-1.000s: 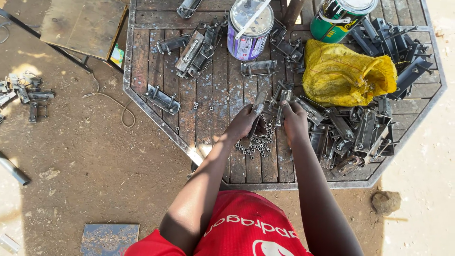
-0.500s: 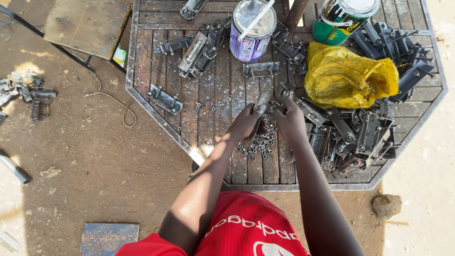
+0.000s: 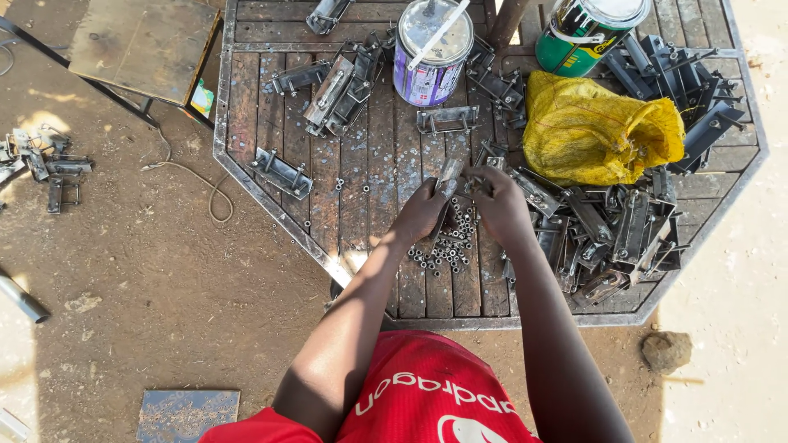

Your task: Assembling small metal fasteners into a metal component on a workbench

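Seen from above, I am bending over an eight-sided slatted table (image 3: 263, 90) set on bare dirt, both hands meeting at its near middle. My left hand (image 3: 423, 212) is closing around a flat metal bracket (image 3: 449, 175), its long axis pointing away from me toward the purple paint can (image 3: 433, 51). My right hand (image 3: 502, 205) is curling in beside it; whether it is gripping anything I cannot tell. Small nuts (image 3: 447, 246) are lying just below and between my hands, about equally near each, with a yellow sack (image 3: 599, 131) sitting further right.
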